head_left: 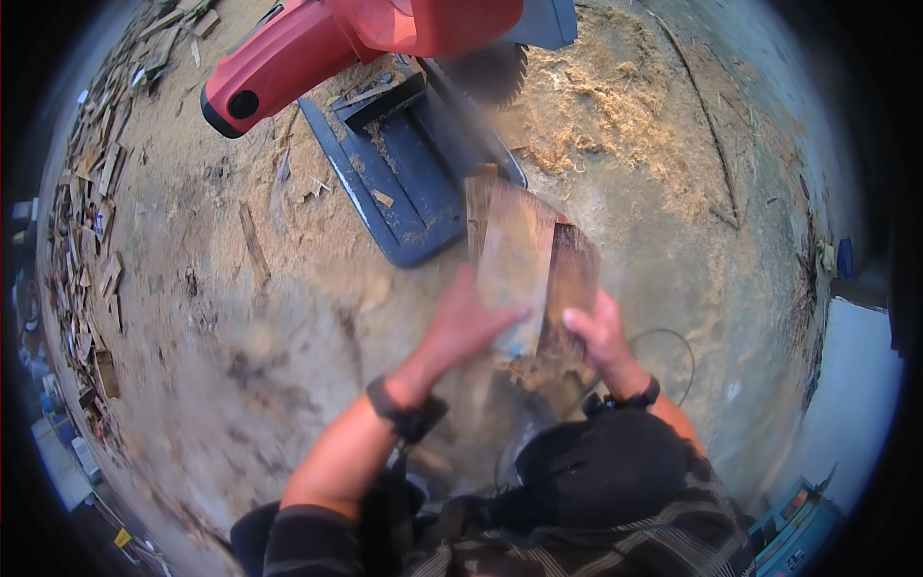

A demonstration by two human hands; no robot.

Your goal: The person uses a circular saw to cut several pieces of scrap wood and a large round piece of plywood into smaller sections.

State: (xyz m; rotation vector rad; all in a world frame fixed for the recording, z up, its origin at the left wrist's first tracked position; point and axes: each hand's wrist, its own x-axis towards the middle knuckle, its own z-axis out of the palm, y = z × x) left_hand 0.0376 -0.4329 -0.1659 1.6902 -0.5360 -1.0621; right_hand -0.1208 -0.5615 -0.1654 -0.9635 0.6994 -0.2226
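Observation:
In front of me, both hands hold a bundle of short wooden boards. The paler board (516,255) lies over the left part, and a darker brown board (574,279) shows at the right. My left hand (471,315) grips the bundle's left side, its thumb across the pale face. My right hand (600,332) is closed on the right side, thumb on the brown board. Motion blurs the wood and the left fingers. Just beyond the boards' far end is a red chop saw (385,34) with a toothed round blade (488,75) over its dark blue metal base (409,207).
Sawdust (615,115) covers the floor around the saw. Many wood offcuts (106,183) are heaped along the left, and a loose strip (254,243) lies nearer. A thin cable (687,351) loops beside my right wrist. A white panel (846,375) stands far right.

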